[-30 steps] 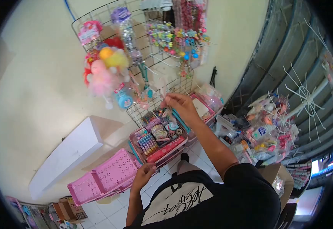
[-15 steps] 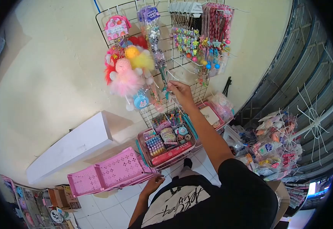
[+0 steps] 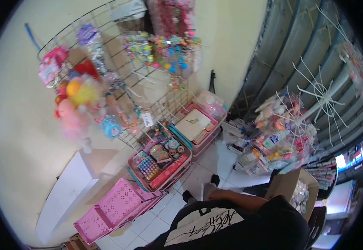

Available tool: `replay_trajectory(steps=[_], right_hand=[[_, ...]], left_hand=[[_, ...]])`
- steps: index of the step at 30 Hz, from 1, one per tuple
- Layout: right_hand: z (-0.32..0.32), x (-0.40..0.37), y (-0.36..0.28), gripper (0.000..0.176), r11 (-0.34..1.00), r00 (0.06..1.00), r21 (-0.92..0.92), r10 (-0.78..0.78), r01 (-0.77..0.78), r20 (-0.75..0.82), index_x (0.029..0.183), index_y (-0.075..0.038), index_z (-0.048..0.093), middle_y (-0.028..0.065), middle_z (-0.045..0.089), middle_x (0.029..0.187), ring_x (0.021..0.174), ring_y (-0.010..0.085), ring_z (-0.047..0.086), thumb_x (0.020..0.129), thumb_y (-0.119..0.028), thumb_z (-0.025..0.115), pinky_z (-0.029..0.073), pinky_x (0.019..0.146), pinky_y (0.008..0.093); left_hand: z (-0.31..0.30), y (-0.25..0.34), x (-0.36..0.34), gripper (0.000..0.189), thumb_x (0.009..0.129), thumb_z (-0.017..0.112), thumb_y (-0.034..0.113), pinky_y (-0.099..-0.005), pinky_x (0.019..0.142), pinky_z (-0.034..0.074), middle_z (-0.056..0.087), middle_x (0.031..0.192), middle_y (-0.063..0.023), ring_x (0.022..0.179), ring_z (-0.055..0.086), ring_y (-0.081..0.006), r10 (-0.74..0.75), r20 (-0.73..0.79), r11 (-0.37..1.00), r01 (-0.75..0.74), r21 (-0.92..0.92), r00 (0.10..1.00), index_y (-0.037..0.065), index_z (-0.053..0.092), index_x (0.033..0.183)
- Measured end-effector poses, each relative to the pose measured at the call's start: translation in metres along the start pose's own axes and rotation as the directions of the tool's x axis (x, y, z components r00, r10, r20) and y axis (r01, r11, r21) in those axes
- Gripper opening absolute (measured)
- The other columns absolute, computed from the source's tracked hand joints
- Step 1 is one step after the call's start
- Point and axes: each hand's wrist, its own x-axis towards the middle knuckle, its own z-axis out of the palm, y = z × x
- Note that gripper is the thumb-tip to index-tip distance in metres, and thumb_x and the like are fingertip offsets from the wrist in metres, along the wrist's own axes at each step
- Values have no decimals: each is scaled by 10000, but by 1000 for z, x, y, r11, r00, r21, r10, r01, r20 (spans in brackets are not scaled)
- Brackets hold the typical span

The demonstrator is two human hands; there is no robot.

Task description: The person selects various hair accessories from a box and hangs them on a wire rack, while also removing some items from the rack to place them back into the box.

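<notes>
My right hand [image 3: 218, 194] is low in front of my body, near my feet, with its forearm across my shirt. Its fingers are smeared and cannot be made out, nor whether they hold anything. My left hand is outside the view. On the wire rack [image 3: 137, 68] hang fluffy pink and yellow pompom charms [image 3: 83, 95], a round blue pouch [image 3: 111, 126], bead strands [image 3: 139, 48] and a small white tag [image 3: 147, 119]. Below the rack stands a pink basket [image 3: 167, 182] of beads, pens and small boxes.
A pink crate [image 3: 119, 200] and a white board [image 3: 67, 193] are at the lower left. A second pink container [image 3: 208, 125] stands right of the basket. Farther right are a spoked stand [image 3: 324, 98] with bagged goods and an open cardboard box [image 3: 283, 187].
My right hand has come down from the rack to my body. The view has turned, so the rack appears farther left. My left hand has left the view. The white tag now shows.
</notes>
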Motion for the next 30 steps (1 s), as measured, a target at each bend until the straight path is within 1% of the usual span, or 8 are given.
replay_trajectory(steps=[4, 10, 12, 15, 19, 23, 27, 30], right_hand=[[71, -54, 30, 506, 767, 927, 631, 310, -114, -210, 1221, -58, 653, 228, 648, 1220, 1128, 391, 618, 909, -448, 576, 457, 990, 507], [39, -173, 45, 591, 790, 829, 612, 373, -47, -417, 1267, -35, 625, 213, 636, 1253, 1171, 365, 592, 969, -532, 511, 451, 1021, 439], [25, -255, 44, 548, 743, 830, 645, 236, 180, -505, 1226, -3, 639, 205, 670, 1195, 1087, 305, 633, 989, -484, 528, 470, 978, 406], [43, -404, 55, 432, 625, 733, 669, 218, 402, -645, 1211, -26, 653, 105, 707, 1096, 989, 208, 657, 992, -385, 556, 505, 908, 356], [85, -603, 18, 298, 614, 109, 718, 730, 329, -674, 1201, -56, 652, 30, 697, 1063, 999, 122, 636, 981, -252, 612, 495, 882, 283], [188, -658, 32, 251, 504, -276, 802, 860, 321, -430, 1106, -13, 664, 22, 684, 965, 905, 99, 629, 950, -207, 630, 513, 796, 275], [304, -594, 72, 227, 171, -15, 985, 985, -9, -171, 950, -47, 733, 81, 715, 766, 729, 168, 683, 945, -249, 632, 548, 672, 353], [328, -514, 61, 357, -70, 111, 923, 986, -378, 120, 965, -83, 743, 154, 714, 876, 829, 328, 692, 809, -403, 726, 547, 736, 427]], left_hand=[[-55, 79, 65, 484, 972, 524, 488, -611, 829, 518, 440, 1380, -79, 1088, 590, -371, -139, 156, 990, 137, 25, 978, 206, 498, 1364], [-30, 313, 96, 706, 907, 591, 582, -604, 809, 542, 408, 1457, -99, 1156, 572, -396, -279, 175, 917, 207, 340, 944, 200, 387, 1465], [-10, 356, 139, 602, 966, 537, 498, -490, 966, 494, 492, 1417, -161, 1181, 579, -336, 2, 432, 760, -282, 586, 902, 95, 491, 1411], [111, 438, 163, 637, 956, 577, 462, -388, 1070, 404, 607, 1301, -240, 1229, 573, -337, 217, 442, 511, -487, 709, 870, -56, 537, 1325], [292, 571, 50, 545, 928, 633, 316, -413, 1016, 459, 572, 1321, -241, 1208, 569, -395, 286, 695, 204, -750, 629, 660, 2, 509, 1356], [410, 619, -6, 720, 832, 730, 143, -431, 978, 473, 273, 1578, -177, 1192, 563, -386, 532, 846, -283, -935, 214, 32, 95, 394, 1467], [445, 622, -8, 753, 800, 750, 129, -443, 964, 478, 234, 1600, -152, 1171, 571, -386, 326, 945, -359, -926, 119, -5, 135, 404, 1468], [441, 616, 2, 760, 788, 751, 125, -454, 961, 478, 224, 1612, -132, 1175, 568, -378, 135, 953, -268, -916, 298, 271, 164, 411, 1466]])
